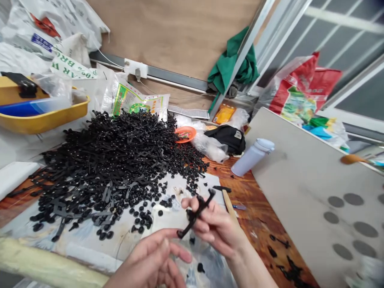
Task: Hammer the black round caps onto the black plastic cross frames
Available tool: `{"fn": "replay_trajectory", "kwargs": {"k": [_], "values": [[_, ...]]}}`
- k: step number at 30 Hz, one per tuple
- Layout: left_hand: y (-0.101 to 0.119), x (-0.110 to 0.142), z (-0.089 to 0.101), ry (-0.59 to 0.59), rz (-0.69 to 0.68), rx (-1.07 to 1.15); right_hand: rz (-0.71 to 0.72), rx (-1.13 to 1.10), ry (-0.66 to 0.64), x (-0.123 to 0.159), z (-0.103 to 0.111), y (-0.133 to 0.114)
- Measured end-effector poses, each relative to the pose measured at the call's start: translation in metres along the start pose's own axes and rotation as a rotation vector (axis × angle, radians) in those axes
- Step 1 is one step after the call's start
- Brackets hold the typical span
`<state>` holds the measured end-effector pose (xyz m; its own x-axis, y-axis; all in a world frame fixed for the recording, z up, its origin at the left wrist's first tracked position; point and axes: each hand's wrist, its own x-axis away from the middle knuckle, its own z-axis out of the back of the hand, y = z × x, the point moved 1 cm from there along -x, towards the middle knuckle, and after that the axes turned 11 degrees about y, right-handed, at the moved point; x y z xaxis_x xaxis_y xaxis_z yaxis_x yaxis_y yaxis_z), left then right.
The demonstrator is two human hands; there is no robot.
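Black moulded plastic strip [196,211], knobbed, is held above the desk [255,216], its long axis tilted from lower left to upper right. It is pinched by the right hand [214,228], the grip pressed together on it. The left hand [150,260] is held spread, just beside the lower end. Beyond: heap of like black pieces [111,168]; white label [72,66], "100% BR" partly legible.

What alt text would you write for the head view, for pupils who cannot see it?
A right hand holds a black plastic piece, a left hand close beside it, near a large heap of similar black plastic parts on a wooden bench.
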<state>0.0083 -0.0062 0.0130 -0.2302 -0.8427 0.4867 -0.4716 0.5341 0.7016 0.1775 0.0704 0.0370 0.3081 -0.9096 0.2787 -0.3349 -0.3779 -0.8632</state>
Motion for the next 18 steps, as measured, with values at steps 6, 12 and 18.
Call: {"fn": "replay_trajectory", "kwargs": {"k": [6,12,18], "values": [[-0.004,0.005,-0.022,0.180,-0.035,-0.014,0.144,0.185,-0.101,0.050,0.017,0.031],[-0.009,0.014,-0.011,0.384,-0.215,-0.258,0.048,0.085,0.101,0.074,0.039,0.071],[-0.014,0.021,-0.014,0.452,-0.261,-0.261,-0.025,0.150,0.252,0.084,0.031,0.083]]}}
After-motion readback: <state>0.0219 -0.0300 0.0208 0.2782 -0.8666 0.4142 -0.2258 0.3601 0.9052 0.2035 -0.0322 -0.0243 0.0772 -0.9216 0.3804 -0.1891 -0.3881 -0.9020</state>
